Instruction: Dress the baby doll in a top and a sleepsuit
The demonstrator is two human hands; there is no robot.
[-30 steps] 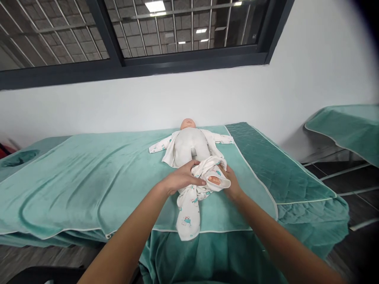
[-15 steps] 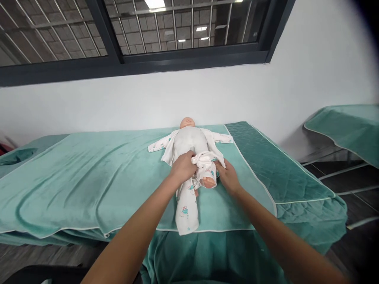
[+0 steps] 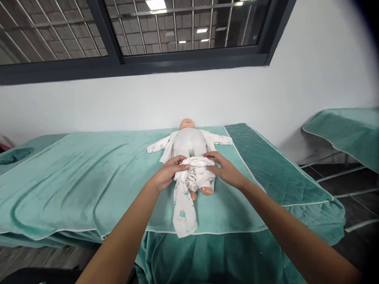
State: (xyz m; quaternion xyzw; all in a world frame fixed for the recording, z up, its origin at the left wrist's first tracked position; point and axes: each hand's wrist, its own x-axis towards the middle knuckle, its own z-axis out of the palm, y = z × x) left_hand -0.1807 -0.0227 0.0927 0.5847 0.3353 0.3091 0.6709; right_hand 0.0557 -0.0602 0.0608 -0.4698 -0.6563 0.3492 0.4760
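Note:
A baby doll (image 3: pixel 189 140) lies on its back, head toward the wall, its grey-white torso bare between the sides of an open patterned shirt (image 3: pixel 160 146). Patterned white trousers (image 3: pixel 185 213) are bunched at its hips; one leg of them stretches flat toward the front edge. From the other leg a foot (image 3: pixel 207 191) pokes out, and a second foot shows beside the flat leg. My left hand (image 3: pixel 169 172) pinches the waistband on the left side. On the right side, my right hand (image 3: pixel 222 169) grips the waistband between thumb and fingers.
A green sheet (image 3: pixel 74 177) covers the bed, with a quilted darker cover (image 3: pixel 275 169) at the right. Behind stands a white wall (image 3: pixel 133 104) below a dark-framed barred window (image 3: pixel 189 59). Another green-covered surface (image 3: pixel 346 126) on metal legs is at the far right.
My left hand has moved left and my right hand slightly up, both now at the sides of the waistband. The bunched trousers have spread wider across the doll's hips.

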